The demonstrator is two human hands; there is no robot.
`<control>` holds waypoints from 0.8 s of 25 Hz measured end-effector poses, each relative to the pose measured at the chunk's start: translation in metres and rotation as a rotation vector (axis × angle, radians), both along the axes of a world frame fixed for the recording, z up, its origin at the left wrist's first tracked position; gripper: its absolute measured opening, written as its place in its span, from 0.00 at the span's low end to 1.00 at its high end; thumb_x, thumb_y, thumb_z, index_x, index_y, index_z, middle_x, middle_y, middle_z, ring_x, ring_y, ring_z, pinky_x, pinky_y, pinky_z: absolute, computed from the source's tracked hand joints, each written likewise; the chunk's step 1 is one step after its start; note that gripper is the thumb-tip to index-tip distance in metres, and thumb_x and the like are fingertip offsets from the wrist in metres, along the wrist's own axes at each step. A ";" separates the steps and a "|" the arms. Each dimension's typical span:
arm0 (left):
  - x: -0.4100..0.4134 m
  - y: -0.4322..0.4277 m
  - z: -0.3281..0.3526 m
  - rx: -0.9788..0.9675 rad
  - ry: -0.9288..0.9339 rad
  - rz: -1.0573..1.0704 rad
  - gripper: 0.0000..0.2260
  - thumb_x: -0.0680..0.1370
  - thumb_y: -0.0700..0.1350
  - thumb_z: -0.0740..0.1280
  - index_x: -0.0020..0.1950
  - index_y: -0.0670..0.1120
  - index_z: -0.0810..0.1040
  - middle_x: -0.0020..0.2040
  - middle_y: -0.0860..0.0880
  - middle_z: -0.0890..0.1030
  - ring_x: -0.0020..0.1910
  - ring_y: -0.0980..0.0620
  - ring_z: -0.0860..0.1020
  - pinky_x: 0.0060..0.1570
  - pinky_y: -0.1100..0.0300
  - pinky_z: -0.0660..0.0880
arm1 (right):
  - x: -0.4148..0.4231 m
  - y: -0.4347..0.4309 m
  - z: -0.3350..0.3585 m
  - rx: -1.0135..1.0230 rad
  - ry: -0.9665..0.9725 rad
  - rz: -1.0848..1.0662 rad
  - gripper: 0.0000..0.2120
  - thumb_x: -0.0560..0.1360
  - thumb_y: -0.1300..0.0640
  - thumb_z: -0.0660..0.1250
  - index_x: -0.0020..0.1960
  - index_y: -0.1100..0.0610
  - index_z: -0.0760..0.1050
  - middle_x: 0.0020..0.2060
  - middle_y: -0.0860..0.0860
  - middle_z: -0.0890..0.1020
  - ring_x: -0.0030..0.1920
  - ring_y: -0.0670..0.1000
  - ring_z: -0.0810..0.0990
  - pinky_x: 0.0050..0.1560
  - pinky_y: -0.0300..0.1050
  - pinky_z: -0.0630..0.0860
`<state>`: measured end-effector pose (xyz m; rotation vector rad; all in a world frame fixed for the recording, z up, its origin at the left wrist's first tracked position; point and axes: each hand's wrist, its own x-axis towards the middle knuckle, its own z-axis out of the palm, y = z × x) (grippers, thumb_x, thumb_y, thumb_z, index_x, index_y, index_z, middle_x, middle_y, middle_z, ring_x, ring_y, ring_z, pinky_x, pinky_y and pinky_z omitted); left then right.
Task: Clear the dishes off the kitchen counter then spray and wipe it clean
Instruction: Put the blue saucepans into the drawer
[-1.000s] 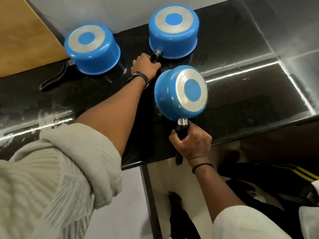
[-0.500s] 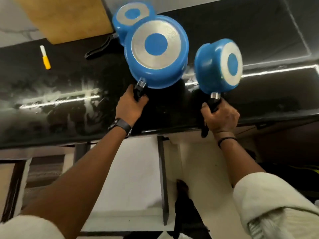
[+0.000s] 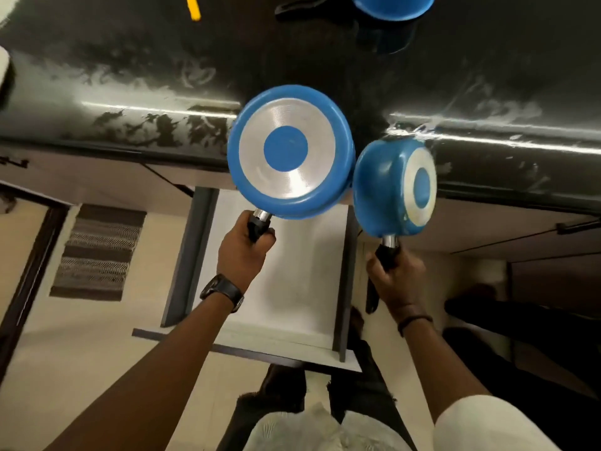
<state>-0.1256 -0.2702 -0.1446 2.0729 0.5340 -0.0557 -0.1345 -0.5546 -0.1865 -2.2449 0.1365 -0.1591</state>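
left hand (image 3: 242, 252): gripping large pan (image 3: 289, 151) handle
right hand (image 3: 395, 278): gripping small pan (image 3: 390, 187) handle
handling: stiff, probably light; hold by handle

The person wore a black watch (image 3: 222, 291) on the left wrist, a thin black band (image 3: 414, 322) on the right, a cream sleeve (image 3: 487, 424) and dark trousers (image 3: 364, 395).

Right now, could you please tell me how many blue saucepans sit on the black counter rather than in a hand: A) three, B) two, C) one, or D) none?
C: only the far saucepan sits on the counter, at the top edge of the view; the left hand grips the larger saucepan and the right hand grips the smaller saucepan, each by its handle.
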 end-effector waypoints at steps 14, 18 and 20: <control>-0.129 0.123 -0.070 0.057 0.262 0.139 0.08 0.74 0.54 0.66 0.45 0.52 0.71 0.35 0.49 0.77 0.35 0.48 0.76 0.38 0.50 0.73 | -0.069 0.094 -0.071 -0.220 0.407 0.104 0.22 0.73 0.38 0.61 0.44 0.58 0.76 0.32 0.52 0.77 0.34 0.60 0.78 0.36 0.49 0.74; -0.128 0.125 -0.127 0.124 0.379 0.049 0.08 0.74 0.57 0.65 0.49 0.56 0.70 0.39 0.54 0.79 0.40 0.47 0.78 0.41 0.51 0.75 | -0.073 0.106 -0.118 -0.236 0.677 0.115 0.12 0.79 0.45 0.63 0.51 0.54 0.71 0.39 0.54 0.80 0.41 0.60 0.80 0.42 0.51 0.76; -0.122 0.119 -0.161 0.143 0.429 0.018 0.07 0.75 0.55 0.66 0.50 0.57 0.70 0.40 0.54 0.78 0.41 0.48 0.77 0.41 0.53 0.72 | -0.072 0.109 -0.149 -0.224 0.749 0.090 0.14 0.80 0.43 0.62 0.54 0.55 0.71 0.42 0.56 0.81 0.43 0.61 0.81 0.45 0.52 0.77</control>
